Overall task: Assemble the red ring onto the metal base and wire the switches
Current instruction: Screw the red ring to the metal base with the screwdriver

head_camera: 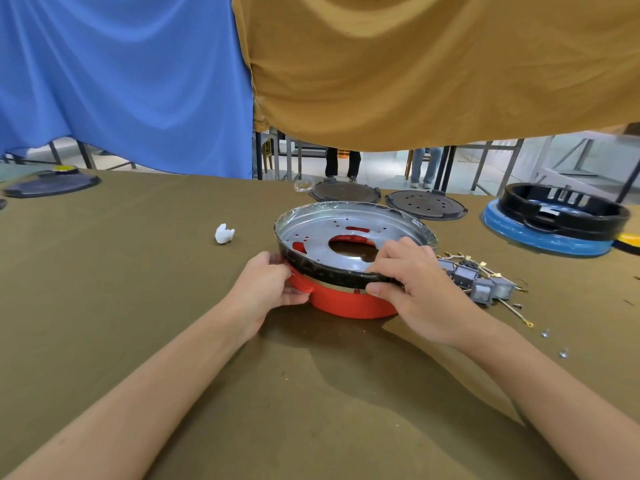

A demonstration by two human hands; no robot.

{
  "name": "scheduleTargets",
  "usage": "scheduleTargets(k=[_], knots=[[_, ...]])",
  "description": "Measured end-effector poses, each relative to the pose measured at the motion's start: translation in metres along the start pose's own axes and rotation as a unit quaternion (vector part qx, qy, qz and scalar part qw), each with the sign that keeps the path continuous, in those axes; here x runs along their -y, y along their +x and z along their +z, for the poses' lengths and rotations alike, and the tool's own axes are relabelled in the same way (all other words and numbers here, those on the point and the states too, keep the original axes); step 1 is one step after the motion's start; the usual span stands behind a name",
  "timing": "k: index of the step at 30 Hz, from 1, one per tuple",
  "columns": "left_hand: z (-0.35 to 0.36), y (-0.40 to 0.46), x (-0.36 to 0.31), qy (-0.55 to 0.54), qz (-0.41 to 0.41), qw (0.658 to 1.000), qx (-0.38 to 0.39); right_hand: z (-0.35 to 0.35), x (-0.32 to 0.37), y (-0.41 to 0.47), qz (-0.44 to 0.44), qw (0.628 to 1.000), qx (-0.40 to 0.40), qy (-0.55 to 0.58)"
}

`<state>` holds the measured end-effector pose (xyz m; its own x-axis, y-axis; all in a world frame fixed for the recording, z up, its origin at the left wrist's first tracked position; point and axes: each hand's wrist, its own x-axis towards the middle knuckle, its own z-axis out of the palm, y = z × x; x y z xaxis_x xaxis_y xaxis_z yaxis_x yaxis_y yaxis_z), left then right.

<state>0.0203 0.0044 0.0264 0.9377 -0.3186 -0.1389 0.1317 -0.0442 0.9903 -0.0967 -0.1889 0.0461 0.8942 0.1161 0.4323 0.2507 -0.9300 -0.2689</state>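
The metal base [311, 233] sits on the red ring [349, 303], near the middle of the table [138, 271]. The base is tilted, its near edge low and its far rim raised.

The left hand [273, 285] grips the ring's side tab together with the base's dark rim. The right hand [412, 275] grasps the near rim, fingers curled over onto the metal face, thumb against the outer wall.

Seating procedure, as judged: rotate the base until its cut-outs line up with the red features showing through, then press evenly around the rim. Avoid pushing on one side only; that could cock the base further. The plastic film on the rim may snag.

Count:
- red ring: one
- metal base: one
- switches [481, 282] with wires, just right of the ring: about four, bunched, exact number unclear
- small screws [554, 342] toward the right edge: two
- dark perforated discs [426, 205] at the far edge: two
- crumpled white scrap [224, 233]: one
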Motion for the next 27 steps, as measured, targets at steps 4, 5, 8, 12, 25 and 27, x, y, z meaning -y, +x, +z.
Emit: scheduleTargets(k=[4, 5, 8, 12, 25, 27], knots=[[0.000, 0.000, 0.000, -0.002, -0.002, 1.000, -0.003, -0.001, -0.001, 0.000, 0.002, 1.000, -0.006, 0.003], [0.000, 0.000, 0.000, -0.004, -0.003, 1.000, -0.002, -0.001, 0.000, -0.001, 0.000, 1.000, -0.003, -0.001], [-0.001, -0.001, 0.000, -0.005, -0.002, 1.000, 0.000, -0.001, 0.000, -0.002, -0.006, 1.000, -0.001, -0.002], [-0.001, -0.002, -0.001, -0.009, -0.003, 1.000, 0.001, 0.000, 0.001, -0.002, -0.022, 1.000, -0.003, -0.016], [-0.001, -0.009, -0.006, -0.052, -0.034, 0.998, -0.008, -0.006, 0.008, -0.008, -0.073, 0.994, -0.004, -0.077], [-0.001, -0.013, -0.008, -0.071, -0.046, 0.996, -0.001, -0.006, 0.008, -0.008, -0.056, 0.996, 0.007, -0.071]])
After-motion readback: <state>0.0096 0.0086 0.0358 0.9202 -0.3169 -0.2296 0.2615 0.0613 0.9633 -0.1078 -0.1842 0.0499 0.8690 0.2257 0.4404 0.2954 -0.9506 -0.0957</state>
